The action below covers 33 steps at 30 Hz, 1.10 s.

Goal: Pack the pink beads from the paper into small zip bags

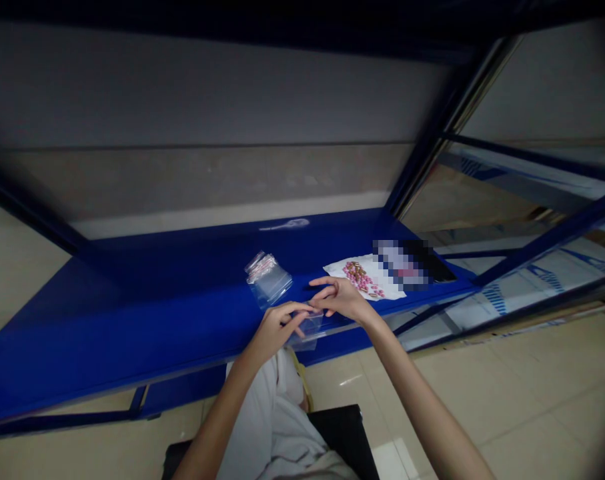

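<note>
Near the front edge of the blue shelf (172, 313), my left hand (281, 323) and my right hand (343, 298) meet at the top of a small clear plastic bag (308, 327). The fingertips of both hands pinch its upper edge, and the bag hangs below them over the shelf's edge. Just beyond my left hand lies a stack of clear zip bags (269, 280). Past my right hand, pink and brown capsules (361, 277) are spread on a white sheet (392, 288). Whether anything is inside the held bag is too unclear to tell.
A dark item (439, 263), partly pixelated, lies at the shelf's right end. Toward the back is a shiny clear plastic piece (297, 223). Blue uprights (422, 147) frame the shelf, and a rack with wrapped panels (542, 267) stands at the right.
</note>
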Each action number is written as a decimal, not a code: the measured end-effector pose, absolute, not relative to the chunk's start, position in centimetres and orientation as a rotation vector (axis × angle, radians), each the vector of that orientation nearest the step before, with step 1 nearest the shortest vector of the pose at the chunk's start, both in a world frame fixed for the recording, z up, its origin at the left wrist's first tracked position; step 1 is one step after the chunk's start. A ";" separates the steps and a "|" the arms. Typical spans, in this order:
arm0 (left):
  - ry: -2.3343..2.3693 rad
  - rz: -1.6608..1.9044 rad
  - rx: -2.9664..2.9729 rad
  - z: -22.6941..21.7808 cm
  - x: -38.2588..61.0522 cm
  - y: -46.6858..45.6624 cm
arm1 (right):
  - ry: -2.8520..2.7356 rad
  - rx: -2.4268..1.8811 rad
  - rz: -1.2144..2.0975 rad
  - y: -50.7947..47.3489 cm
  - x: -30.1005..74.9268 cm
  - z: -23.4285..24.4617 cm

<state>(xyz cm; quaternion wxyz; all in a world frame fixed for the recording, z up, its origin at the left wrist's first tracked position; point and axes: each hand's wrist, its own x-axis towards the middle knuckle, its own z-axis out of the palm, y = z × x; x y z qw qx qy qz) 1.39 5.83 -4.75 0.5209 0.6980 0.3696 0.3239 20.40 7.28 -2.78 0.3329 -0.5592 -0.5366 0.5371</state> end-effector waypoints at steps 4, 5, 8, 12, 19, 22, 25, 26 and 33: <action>0.926 0.802 1.622 -5.4 1.9 6.6 | -1.475 -1.495 1.336 7.9 20.3 -3.4; 0.943 0.824 1.607 -5.5 2.1 6.7 | -1.493 -1.499 1.307 8.0 20.4 -3.4; 0.969 0.890 1.522 -5.7 2.2 6.7 | -1.523 -1.549 1.117 7.9 22.1 -2.8; 0.955 0.957 1.456 -5.9 1.7 6.7 | -1.501 -1.715 0.656 7.5 26.4 -2.0; 0.938 0.952 1.513 -5.5 1.1 6.8 | -1.876 -2.065 -0.116 7.3 29.6 -3.5; 0.908 0.976 1.518 -5.5 1.1 6.7 | -1.902 -2.136 -0.185 7.5 29.3 -3.9; 0.893 0.994 1.525 -5.5 1.0 6.5 | -1.885 -2.146 -0.185 7.7 28.9 -3.8; 0.893 0.998 1.527 -5.5 1.0 6.5 | -1.870 -2.150 -0.183 7.8 28.9 -3.8; 0.878 0.990 1.525 -5.5 0.7 6.5 | -1.783 -2.178 -0.122 8.1 28.8 -3.8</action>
